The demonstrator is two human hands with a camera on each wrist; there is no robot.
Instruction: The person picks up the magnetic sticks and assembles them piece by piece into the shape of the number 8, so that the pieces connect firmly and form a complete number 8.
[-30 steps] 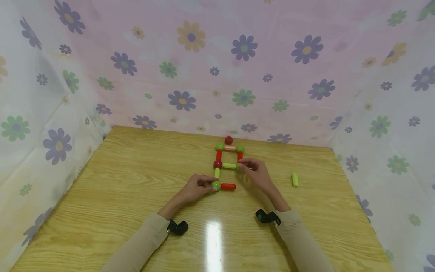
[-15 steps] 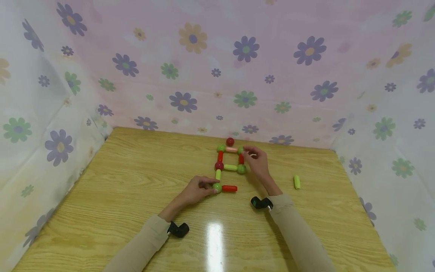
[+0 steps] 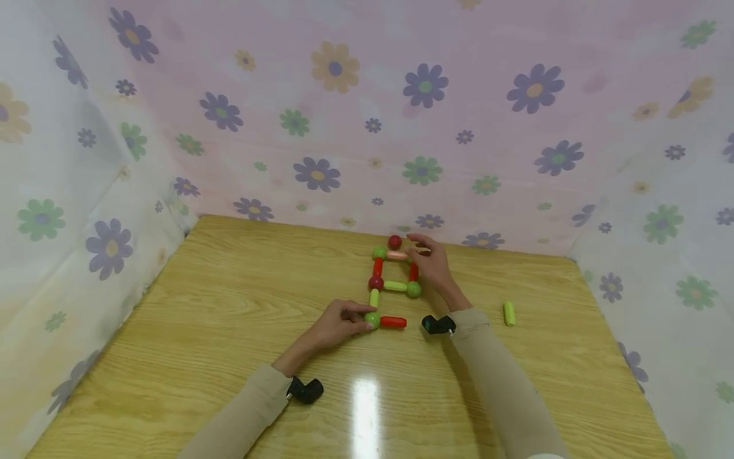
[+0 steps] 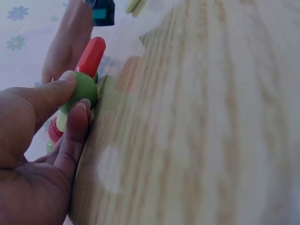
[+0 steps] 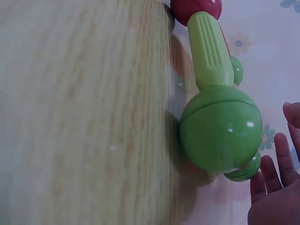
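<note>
A frame of plastic balls and rods lies on the table. My left hand (image 3: 338,326) pinches the green ball (image 4: 86,93) at its near left corner between thumb and fingers. A red rod (image 3: 393,322) sticks out rightward from that ball, and a yellow-green rod (image 3: 374,298) leads up to a dark red ball (image 3: 376,283). My right hand (image 3: 432,264) hovers at the far right corner, partly covering the green ball there; its fingers look spread and hold nothing. Just left of its fingertips sits a loose red ball (image 3: 395,242). The lower right green ball (image 5: 221,129) fills the right wrist view.
A loose yellow-green rod (image 3: 509,313) lies to the right on the wooden table (image 3: 246,274). Flowered cloth walls (image 3: 367,127) stand at the back and both sides. Each wrist carries a black camera, such as the right one (image 3: 438,325).
My right hand has moved from the lower right green ball up to the far right corner, nearer the loose red ball. My left hand keeps its pinch. The head view has shifted slightly.
</note>
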